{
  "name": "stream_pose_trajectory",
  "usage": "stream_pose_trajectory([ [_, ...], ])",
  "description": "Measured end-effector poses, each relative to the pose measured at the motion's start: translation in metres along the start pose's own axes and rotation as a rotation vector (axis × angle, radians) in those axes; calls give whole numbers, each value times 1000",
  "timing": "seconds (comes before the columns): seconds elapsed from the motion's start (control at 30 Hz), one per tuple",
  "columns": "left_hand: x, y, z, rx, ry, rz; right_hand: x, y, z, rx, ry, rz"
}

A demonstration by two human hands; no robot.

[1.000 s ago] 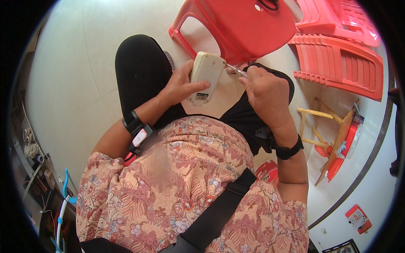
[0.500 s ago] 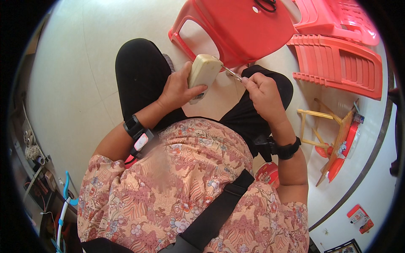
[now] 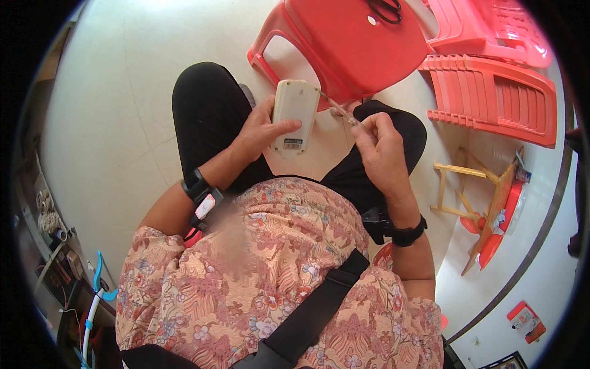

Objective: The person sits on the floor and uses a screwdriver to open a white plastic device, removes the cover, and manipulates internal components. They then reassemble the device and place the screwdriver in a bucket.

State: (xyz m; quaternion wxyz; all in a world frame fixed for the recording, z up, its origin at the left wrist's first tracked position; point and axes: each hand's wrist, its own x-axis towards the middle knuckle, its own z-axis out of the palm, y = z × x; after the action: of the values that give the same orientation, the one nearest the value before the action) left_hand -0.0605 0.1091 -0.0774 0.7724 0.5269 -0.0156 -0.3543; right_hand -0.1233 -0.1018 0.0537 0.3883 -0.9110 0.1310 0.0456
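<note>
Pale device: in the left hand, labelled face up, by the red stool's closest edge.
Left fingers: curled round its left side, thumb across the face.
Screwdriver: tip at the device's upper right corner, contact unclear.
Right hand: fingertips pinching the handle.
Stool seat: black loops toward the far edge.

At twelve o'clock the cream handheld casing hides most fingertips of the left hand from me; the casing's label is too small to read. At two, the right hand covers the screwdriver's handle end. Black loops, perhaps scissor handles, run off the top at one o'clock.
</note>
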Motion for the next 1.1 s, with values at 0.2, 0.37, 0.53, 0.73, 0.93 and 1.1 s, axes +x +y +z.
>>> stream_pose_trajectory([
  [0.2,-6,13,13,-197,-67,21,12,19,42,472,8,146],
  [0.37,-7,27,14,-259,-100,-34,15,19,39,668,32,122],
  [0.53,-10,39,20,-325,-199,-23,7,12,29,747,12,-3],
  [0.73,-5,47,34,-423,-188,4,12,14,26,442,68,-148],
  [0.93,-2,51,53,-500,-125,-5,17,-3,41,-48,154,-315],
  [1.1,-3,50,61,-541,-195,46,26,-4,43,54,184,-263],
])
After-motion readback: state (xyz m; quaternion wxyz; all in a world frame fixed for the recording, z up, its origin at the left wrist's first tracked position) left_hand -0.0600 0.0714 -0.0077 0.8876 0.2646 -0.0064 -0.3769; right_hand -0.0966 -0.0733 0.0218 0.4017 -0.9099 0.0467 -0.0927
